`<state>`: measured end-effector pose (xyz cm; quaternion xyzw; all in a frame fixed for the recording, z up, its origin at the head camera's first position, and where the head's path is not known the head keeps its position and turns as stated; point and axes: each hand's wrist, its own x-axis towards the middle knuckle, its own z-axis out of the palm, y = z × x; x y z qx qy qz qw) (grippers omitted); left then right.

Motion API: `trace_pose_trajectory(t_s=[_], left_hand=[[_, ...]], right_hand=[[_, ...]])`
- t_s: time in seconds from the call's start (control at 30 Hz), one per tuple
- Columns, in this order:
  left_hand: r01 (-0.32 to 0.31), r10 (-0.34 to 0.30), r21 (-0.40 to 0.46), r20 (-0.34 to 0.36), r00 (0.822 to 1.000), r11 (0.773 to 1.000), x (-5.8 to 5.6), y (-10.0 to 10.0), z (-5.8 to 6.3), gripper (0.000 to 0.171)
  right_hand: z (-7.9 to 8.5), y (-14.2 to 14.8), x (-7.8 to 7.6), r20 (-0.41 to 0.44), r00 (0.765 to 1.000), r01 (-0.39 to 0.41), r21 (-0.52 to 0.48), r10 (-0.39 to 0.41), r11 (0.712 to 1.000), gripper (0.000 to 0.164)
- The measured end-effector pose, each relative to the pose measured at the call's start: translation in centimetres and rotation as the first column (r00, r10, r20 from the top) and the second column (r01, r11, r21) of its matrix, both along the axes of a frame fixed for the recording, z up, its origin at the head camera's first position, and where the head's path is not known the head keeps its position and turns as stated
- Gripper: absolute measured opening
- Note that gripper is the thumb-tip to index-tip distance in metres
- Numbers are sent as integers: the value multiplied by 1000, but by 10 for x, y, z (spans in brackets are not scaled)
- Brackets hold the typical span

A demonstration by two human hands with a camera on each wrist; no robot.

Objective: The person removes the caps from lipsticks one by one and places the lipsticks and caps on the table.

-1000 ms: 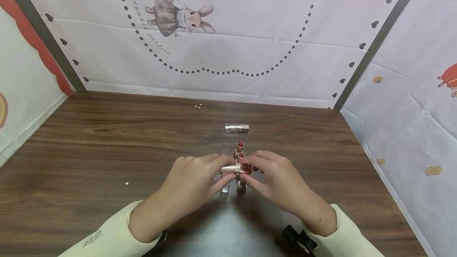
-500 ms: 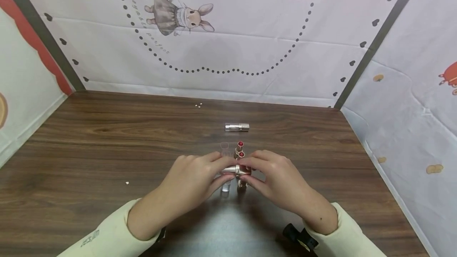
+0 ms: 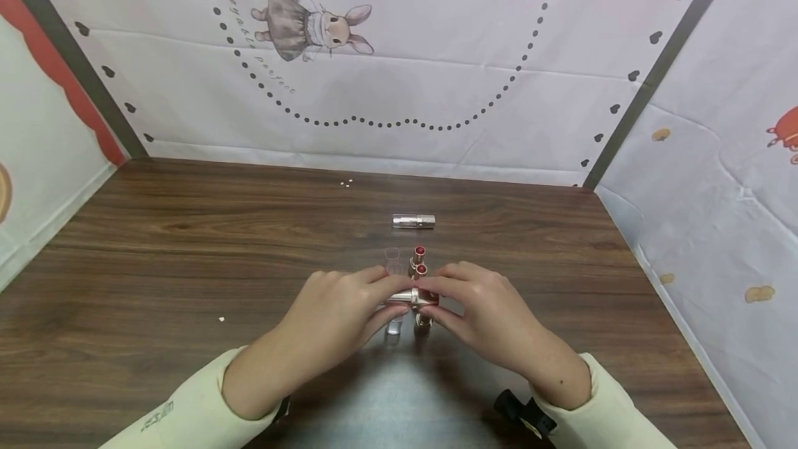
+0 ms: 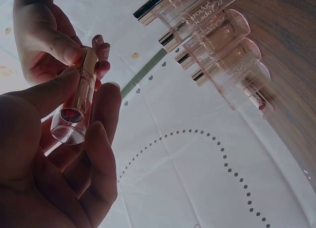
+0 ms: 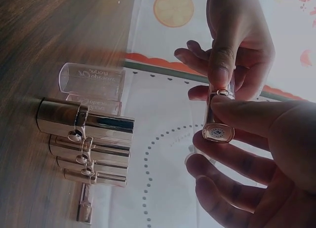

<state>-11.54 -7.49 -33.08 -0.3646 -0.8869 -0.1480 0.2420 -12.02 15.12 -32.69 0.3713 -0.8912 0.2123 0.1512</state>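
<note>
Both hands hold one lipstick (image 3: 402, 296) level above the table, between their fingertips. My left hand (image 3: 339, 307) pinches its clear cap (image 4: 68, 132), which surrounds the gold tube; dark red shows inside it in the left wrist view. My right hand (image 3: 489, 307) pinches the gold base, whose end carries a round printed label (image 5: 217, 133) in the right wrist view. Below and behind the hands, uncapped lipsticks (image 3: 420, 253) stand upright in a row, red tips showing on two. Beside them runs a row of upright clear caps (image 4: 219, 28), partly hidden by the left hand.
A capped lipstick (image 3: 413, 222) lies on its side farther back on the brown wooden table (image 3: 187, 241). Small white bits (image 3: 346, 183) lie near the back edge, another white bit (image 3: 221, 319) to the left. Printed cloth walls (image 3: 430, 33) enclose the table's back and sides.
The fingertips of both hands have drawn slightly closer together along the lipstick, covering more of it. The standing lipsticks and caps have not moved.
</note>
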Motion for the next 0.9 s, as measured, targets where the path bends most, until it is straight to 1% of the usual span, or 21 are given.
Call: trace_pose_trajectory(t_s=[0.27,0.6,0.9], left_hand=[[-19,19,-26,0,1000,999,0,1,0,27],[-13,13,-29,-2,1000,999,0,2,-1,26],[-53,53,-36,5,999,998,2,2,-1,25]], right_hand=[[0,0,1,5,1000,16,12,-17,1000,25],[2,0,3,25,999,26,61,-28,998,30],[1,-2,3,21,999,37,24,-38,999,25]])
